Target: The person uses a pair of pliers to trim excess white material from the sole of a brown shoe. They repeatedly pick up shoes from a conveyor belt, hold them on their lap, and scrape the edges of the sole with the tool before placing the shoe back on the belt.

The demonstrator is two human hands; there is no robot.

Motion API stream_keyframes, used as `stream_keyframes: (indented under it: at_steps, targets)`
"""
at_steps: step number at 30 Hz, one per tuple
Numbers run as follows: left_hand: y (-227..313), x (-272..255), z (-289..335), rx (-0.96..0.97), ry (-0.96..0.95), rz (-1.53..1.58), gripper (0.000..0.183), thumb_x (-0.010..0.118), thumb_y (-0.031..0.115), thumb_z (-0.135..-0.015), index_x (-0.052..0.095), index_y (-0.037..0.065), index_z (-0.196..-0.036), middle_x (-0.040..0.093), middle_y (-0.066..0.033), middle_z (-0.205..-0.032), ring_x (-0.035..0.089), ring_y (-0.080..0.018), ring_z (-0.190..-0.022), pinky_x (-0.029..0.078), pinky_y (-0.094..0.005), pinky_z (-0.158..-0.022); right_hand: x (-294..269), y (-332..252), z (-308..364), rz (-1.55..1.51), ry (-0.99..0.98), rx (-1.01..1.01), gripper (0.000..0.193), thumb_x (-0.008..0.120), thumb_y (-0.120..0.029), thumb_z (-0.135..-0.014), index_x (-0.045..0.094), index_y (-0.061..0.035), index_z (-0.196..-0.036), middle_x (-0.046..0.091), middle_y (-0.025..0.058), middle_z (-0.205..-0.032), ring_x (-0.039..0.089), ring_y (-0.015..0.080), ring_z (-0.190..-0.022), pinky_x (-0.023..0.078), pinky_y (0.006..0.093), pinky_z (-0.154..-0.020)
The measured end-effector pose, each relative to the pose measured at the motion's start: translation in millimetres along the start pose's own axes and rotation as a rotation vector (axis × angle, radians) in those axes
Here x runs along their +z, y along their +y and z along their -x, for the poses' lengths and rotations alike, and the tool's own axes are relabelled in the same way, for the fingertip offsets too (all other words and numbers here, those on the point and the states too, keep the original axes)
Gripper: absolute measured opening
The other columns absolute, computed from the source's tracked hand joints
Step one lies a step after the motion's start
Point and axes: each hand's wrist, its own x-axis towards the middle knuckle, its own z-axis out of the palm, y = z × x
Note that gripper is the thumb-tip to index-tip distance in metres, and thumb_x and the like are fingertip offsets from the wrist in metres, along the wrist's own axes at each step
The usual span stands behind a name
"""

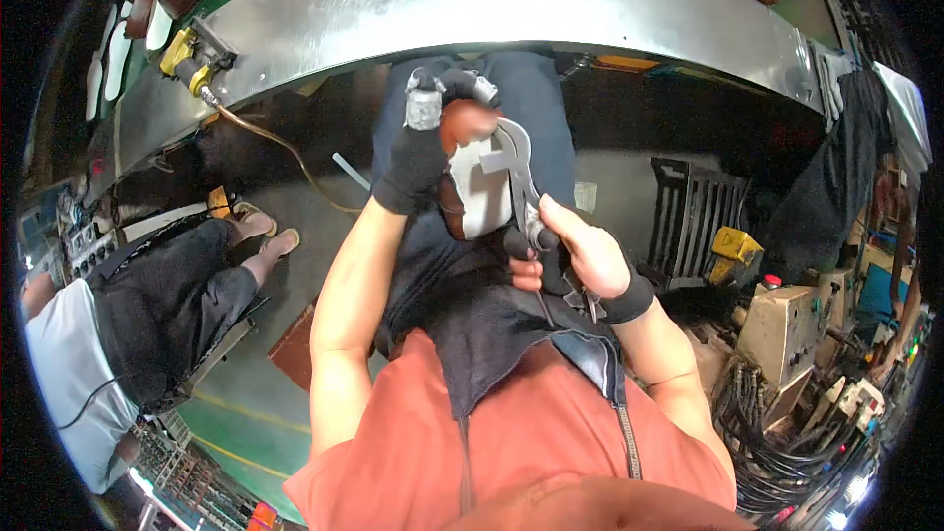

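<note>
A brown shoe upper (458,118) with a pale insole (480,199) rests bottom-up over my lap. My left hand (418,133), in a black glove with grey wrapping on the fingers, is closed around the toe end of the shoe. My right hand (588,254) is closed on a pair of metal pliers (521,162), with black covers on some fingers and a black wristband. The pliers' curved head lies against the shoe's right side, near the toe. Whether the jaws pinch the upper cannot be made out.
Ahead runs a shiny metal bench edge (492,0). A yellow air tool (189,64) lies on it at the left, its hose (265,141) hanging down. Another person (147,305) sits at the left. To the right are a black crate (693,216), a machine box (782,329) and cables (752,423).
</note>
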Motion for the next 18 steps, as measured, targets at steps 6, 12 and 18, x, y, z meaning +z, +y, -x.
stream_keyframes:
  at_steps: [6, 12, 18]
  targets:
    - [7.4, 11.6, -4.1, 0.044, -0.037, -0.159, 0.049, 0.034, 0.041, -0.096, 0.062, 0.001, -0.092, 0.063, -0.0109, -0.102, 0.058, -0.0225, -0.098, 0.044, -0.0346, -0.089, -53.3, 55.3, -61.2, 1.353, 0.461, -0.83, 0.023, 0.04, -0.016, -0.094, 0.054, 0.0007, -0.1, 0.058, 0.0216, -0.086, 0.055, 0.0391, -0.077, 0.043, 0.0438, -0.069]
    - [38.4, 23.8, 64.7, -0.073, -0.014, -0.014, 0.057, 0.035, 0.05, -0.093, 0.056, 0.0, -0.108, 0.058, -0.0155, -0.115, 0.055, -0.0241, -0.107, 0.042, -0.0367, -0.094, -88.4, 65.1, -17.1, 1.715, -0.076, -0.736, 0.016, 0.056, -0.017, -0.081, 0.064, -0.0094, -0.093, 0.061, 0.0125, -0.096, 0.058, 0.0328, -0.092, 0.044, 0.0431, -0.082]
    - [54.6, 54.2, 114.6, -0.315, 0.111, 0.261, 0.073, 0.038, 0.065, -0.086, 0.053, -0.001, -0.114, 0.056, -0.0143, -0.105, 0.054, -0.0241, -0.098, 0.043, -0.0366, -0.087, -130.2, 90.9, 12.6, 1.625, -0.259, -0.787, 0.042, 0.075, -0.032, -0.07, 0.06, -0.0101, -0.102, 0.058, 0.01, -0.101, 0.057, 0.0313, -0.093, 0.047, 0.0414, -0.08]
